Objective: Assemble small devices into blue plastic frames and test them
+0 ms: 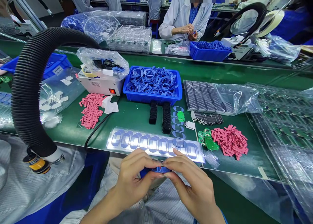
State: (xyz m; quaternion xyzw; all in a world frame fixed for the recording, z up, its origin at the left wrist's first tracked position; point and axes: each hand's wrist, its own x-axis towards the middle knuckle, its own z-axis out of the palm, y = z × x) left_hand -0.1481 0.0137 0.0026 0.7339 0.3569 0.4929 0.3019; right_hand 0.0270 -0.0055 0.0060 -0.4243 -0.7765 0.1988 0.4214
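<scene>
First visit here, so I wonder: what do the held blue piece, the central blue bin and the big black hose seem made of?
Blue piece: probably hard plastic with a slight shine, judging by its even colour; partly hidden.
Blue bin: likely moulded plastic, smooth with light sheen, corners rounded.
Black hose: perhaps flexible plastic or rubber; satin, ribbed, arching.

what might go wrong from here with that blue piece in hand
The blue piece, pinched between the left hand and right hand, is off the near edge of the green bench, so a slip might drop it below. The loose pink strips heaped against the green boards could get mixed with them.
</scene>
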